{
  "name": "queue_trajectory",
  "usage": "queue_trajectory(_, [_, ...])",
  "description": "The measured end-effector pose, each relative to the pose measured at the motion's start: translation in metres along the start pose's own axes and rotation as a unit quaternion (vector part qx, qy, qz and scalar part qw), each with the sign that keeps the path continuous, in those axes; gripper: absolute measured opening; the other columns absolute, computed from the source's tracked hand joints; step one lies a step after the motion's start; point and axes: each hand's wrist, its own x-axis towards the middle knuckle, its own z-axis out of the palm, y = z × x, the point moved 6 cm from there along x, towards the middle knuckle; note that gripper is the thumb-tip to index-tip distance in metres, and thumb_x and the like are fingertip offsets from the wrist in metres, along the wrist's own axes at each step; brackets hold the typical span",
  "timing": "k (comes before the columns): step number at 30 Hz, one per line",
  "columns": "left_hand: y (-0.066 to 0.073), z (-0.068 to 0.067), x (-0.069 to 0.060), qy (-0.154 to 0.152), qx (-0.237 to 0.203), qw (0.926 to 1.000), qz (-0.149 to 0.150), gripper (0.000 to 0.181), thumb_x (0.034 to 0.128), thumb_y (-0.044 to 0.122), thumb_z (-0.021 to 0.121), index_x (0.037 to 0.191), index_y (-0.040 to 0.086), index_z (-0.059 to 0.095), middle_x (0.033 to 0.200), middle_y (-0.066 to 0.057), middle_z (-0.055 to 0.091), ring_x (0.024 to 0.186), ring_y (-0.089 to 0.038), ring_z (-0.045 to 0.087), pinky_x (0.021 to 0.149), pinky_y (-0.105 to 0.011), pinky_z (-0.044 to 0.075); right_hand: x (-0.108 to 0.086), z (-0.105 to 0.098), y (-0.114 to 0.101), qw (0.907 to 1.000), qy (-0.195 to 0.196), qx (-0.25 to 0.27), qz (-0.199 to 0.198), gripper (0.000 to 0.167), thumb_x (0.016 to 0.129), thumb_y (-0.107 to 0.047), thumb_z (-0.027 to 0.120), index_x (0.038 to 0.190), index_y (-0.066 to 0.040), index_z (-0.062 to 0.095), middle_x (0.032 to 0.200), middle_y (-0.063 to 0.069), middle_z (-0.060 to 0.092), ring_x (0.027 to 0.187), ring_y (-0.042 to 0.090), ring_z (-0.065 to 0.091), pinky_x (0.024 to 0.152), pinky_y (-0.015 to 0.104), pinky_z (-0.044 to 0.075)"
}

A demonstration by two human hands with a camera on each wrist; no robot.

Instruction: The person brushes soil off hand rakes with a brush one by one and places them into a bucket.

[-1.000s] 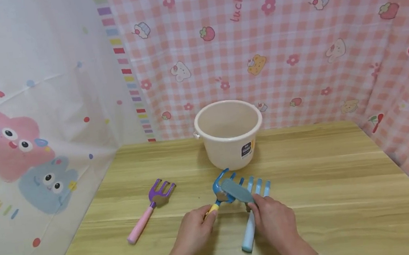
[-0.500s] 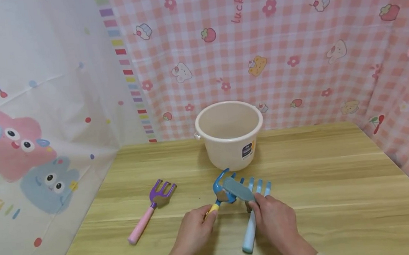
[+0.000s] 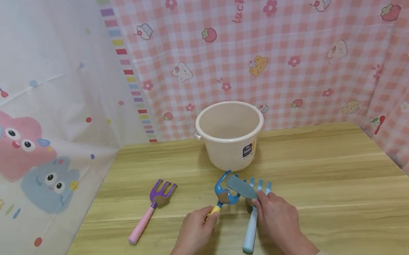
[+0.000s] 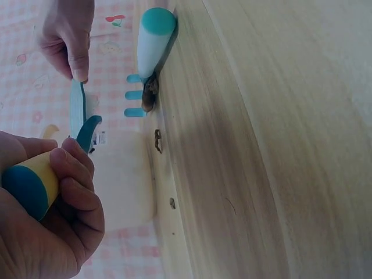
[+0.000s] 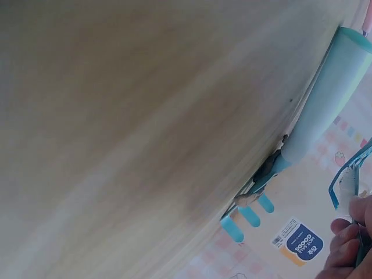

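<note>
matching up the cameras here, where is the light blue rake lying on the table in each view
Head: light blue rake, lower middle, partly behind the right hand.
Left wrist: upper part, left of centre, teal handle end uppermost.
Right wrist: right half, tines lower left.
Shared landmark: the bucket.

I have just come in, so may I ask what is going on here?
A person's left grip holds a blue rake by its yellow handle; the right grip holds what looks like a flat brush at the rake's head. On the table lie a light-blue fork, brown dirt at its neck, and, further left, a purple fork. A bucket stands behind.
</note>
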Motion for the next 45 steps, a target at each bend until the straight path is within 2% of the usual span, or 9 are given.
queue_trajectory(3, [-0.002, 0.000, 0.000, -0.007, -0.005, 0.9999, -0.009, 0.030, 0.1010, 0.020, 0.055, 0.118, -0.002, 0.068, 0.056, 0.008, 0.050, 0.044, -0.003, 0.039, 0.038, -0.017, 0.030, 0.000, -0.003, -0.001, 0.9999, 0.012, -0.004, -0.008, 0.023, 0.088, -0.024, 0.075, 0.102, -0.008, 0.068, 0.067, 0.007, 0.056, 0.052, 0.027, 0.055, 0.038, 0.038, 0.040])
queue_trajectory(8, [-0.005, -0.002, 0.001, -0.013, -0.003, 0.9996, -0.023, 0.029, 0.1014, 0.018, 0.054, 0.116, -0.002, 0.069, 0.054, 0.007, 0.050, 0.043, -0.004, 0.038, 0.038, -0.015, 0.028, 0.003, -0.006, -0.001, 0.9993, -0.014, 0.031, 0.018, 0.017, 0.090, -0.027, 0.073, 0.095, -0.012, 0.067, 0.065, 0.002, 0.054, 0.048, 0.021, 0.050, 0.038, 0.034, 0.036])
queue_trajectory(15, [-0.005, -0.005, 0.001, 0.003, 0.014, 0.9999, -0.005, 0.026, 0.1005, 0.020, 0.055, 0.104, 0.000, 0.072, 0.054, 0.008, 0.050, 0.042, -0.004, 0.039, 0.037, -0.019, 0.030, 0.007, -0.016, -0.013, 0.9954, -0.003, 0.096, 0.003, 0.015, 0.089, -0.023, 0.074, 0.081, -0.016, 0.063, 0.064, -0.002, 0.056, 0.050, 0.017, 0.049, 0.041, 0.033, 0.036])
queue_trajectory(18, [-0.005, -0.005, 0.001, 0.001, 0.003, 1.0000, -0.008, 0.027, 0.1009, 0.019, 0.054, 0.108, 0.000, 0.071, 0.054, 0.004, 0.053, 0.042, -0.004, 0.038, 0.037, -0.018, 0.029, 0.005, -0.013, -0.018, 0.9944, -0.033, 0.100, -0.002, 0.009, 0.091, -0.022, 0.072, 0.089, -0.014, 0.070, 0.072, 0.000, 0.065, 0.057, 0.020, 0.060, 0.043, 0.035, 0.042])
queue_trajectory(21, [-0.005, -0.005, 0.001, -0.002, -0.007, 0.9999, -0.014, 0.028, 0.1012, 0.019, 0.054, 0.113, 0.000, 0.070, 0.056, 0.001, 0.055, 0.042, -0.004, 0.038, 0.038, -0.016, 0.028, 0.003, -0.007, -0.016, 0.9935, -0.069, 0.090, 0.010, 0.010, 0.093, -0.023, 0.070, 0.092, -0.014, 0.072, 0.074, 0.001, 0.067, 0.058, 0.018, 0.060, 0.044, 0.034, 0.042])
queue_trajectory(25, [-0.006, -0.005, 0.001, 0.000, -0.010, 0.9999, -0.013, 0.027, 0.1012, 0.018, 0.054, 0.114, 0.000, 0.070, 0.056, 0.001, 0.056, 0.042, -0.003, 0.038, 0.038, -0.016, 0.028, 0.003, -0.003, -0.011, 0.9944, -0.080, 0.066, 0.022, 0.017, 0.093, -0.024, 0.070, 0.079, -0.021, 0.062, 0.065, -0.003, 0.057, 0.050, 0.014, 0.049, 0.041, 0.032, 0.036])
queue_trajectory(38, [-0.005, -0.004, -0.003, -0.007, -0.018, 0.9997, -0.012, 0.031, 0.1009, 0.019, 0.055, 0.119, -0.003, 0.067, 0.055, 0.006, 0.052, 0.042, -0.004, 0.038, 0.038, -0.017, 0.027, 0.002, 0.000, 0.004, 0.9987, -0.044, 0.021, 0.013, 0.016, 0.091, -0.025, 0.071, 0.090, -0.011, 0.065, 0.064, 0.004, 0.056, 0.050, 0.027, 0.057, 0.039, 0.037, 0.039])
queue_trajectory(41, [-0.006, -0.003, -0.003, -0.010, -0.021, 0.9996, -0.017, 0.033, 0.1010, 0.021, 0.055, 0.122, -0.002, 0.066, 0.055, 0.006, 0.052, 0.042, -0.004, 0.038, 0.038, -0.018, 0.028, 0.003, 0.001, 0.008, 0.9971, -0.056, 0.044, 0.026, 0.015, 0.092, -0.025, 0.071, 0.092, -0.010, 0.067, 0.068, 0.006, 0.061, 0.055, 0.029, 0.060, 0.042, 0.040, 0.042])
queue_trajectory(45, [-0.008, -0.003, -0.002, -0.009, -0.019, 0.9997, -0.016, 0.031, 0.1011, 0.021, 0.055, 0.118, -0.001, 0.068, 0.055, 0.007, 0.052, 0.042, -0.004, 0.038, 0.038, -0.018, 0.028, 0.002, 0.001, 0.012, 0.9904, -0.081, 0.093, 0.063, 0.023, 0.094, -0.025, 0.068, 0.106, -0.006, 0.073, 0.089, 0.015, 0.072, 0.077, 0.036, 0.069, 0.057, 0.050, 0.052])
